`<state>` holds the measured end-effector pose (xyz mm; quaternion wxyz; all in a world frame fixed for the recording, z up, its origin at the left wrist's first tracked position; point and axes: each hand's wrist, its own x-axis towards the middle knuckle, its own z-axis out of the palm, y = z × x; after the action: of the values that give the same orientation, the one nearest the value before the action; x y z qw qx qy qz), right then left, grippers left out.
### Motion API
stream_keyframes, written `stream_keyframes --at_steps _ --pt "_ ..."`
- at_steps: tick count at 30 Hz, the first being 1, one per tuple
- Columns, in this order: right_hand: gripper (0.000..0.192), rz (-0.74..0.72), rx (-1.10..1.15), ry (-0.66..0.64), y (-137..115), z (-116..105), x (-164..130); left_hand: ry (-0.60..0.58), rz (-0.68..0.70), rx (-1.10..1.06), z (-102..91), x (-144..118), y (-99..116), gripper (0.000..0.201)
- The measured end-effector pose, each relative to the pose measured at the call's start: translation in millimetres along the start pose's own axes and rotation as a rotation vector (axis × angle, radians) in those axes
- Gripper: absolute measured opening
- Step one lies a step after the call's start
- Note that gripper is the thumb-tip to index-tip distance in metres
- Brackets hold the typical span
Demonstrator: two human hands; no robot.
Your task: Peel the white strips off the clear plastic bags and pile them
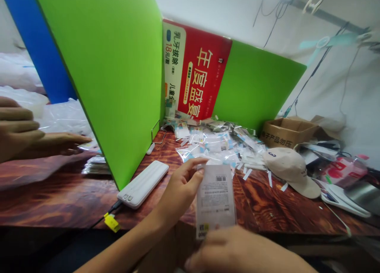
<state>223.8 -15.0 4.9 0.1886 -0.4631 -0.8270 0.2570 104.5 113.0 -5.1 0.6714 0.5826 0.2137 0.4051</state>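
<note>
A flat, clear-wrapped package (215, 198) with a printed card inside stands before me, showing small grey text, a barcode near its top and a yellow mark low down. My left hand (184, 186) pinches its upper left corner between thumb and fingers. Low in the view, my right hand (237, 251) overlaps the package's bottom edge. It is smeared by motion, and its fingertips are mostly hidden, so its grip on the package is unclear. Beyond the package lies a heap of similar clear-wrapped packets (213, 142) and loose white strips.
A white power bank (144, 184) with a cable lies left on the wooden table (258, 209). Green panels (109, 67) rise at left and back. A cap (292, 172) and cardboard box (286, 132) are right. Another person's hands (26, 134) are left of the panel.
</note>
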Motion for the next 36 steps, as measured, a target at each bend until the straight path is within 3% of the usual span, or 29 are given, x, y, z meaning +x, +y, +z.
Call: stream_keyframes --at_steps 4,6,7,9,12,18,21,27,36 --pt "0.017 0.225 -0.069 0.824 6.6 -28.4 9.6 0.005 0.030 -0.004 -0.7 -2.3 2.0 0.031" --pt "0.022 0.373 0.022 1.057 19.4 -40.3 10.0 -0.012 0.037 -0.018 -0.1 -4.3 4.2 0.031" --pt "0.029 0.419 0.130 1.061 25.6 -44.7 9.8 -0.030 0.031 -0.027 0.2 -5.3 5.3 0.032" --pt "0.037 0.445 0.404 0.924 34.9 -50.3 9.7 -0.069 0.003 -0.041 0.7 -6.8 7.0 0.036" --pt "0.030 0.421 0.694 0.762 40.9 -52.4 10.3 -0.090 -0.048 -0.065 0.4 -6.9 7.3 0.041" --pt "0.024 0.388 0.913 0.812 48.9 -55.0 8.8 -0.043 -0.122 -0.216 -1.3 -1.7 1.5 0.029" --pt "0.022 0.345 0.944 0.831 51.9 -57.3 6.1 -0.039 -0.131 -0.248 -1.9 0.1 -0.9 0.020" --pt "0.019 0.234 0.799 0.808 46.4 -60.8 -0.2 -0.113 -0.121 -0.323 -2.4 -2.3 0.8 0.012" --pt "0.019 0.154 0.853 0.788 45.5 -55.2 -5.4 -0.083 -0.008 -0.139 -4.9 -7.0 -4.2 0.014"
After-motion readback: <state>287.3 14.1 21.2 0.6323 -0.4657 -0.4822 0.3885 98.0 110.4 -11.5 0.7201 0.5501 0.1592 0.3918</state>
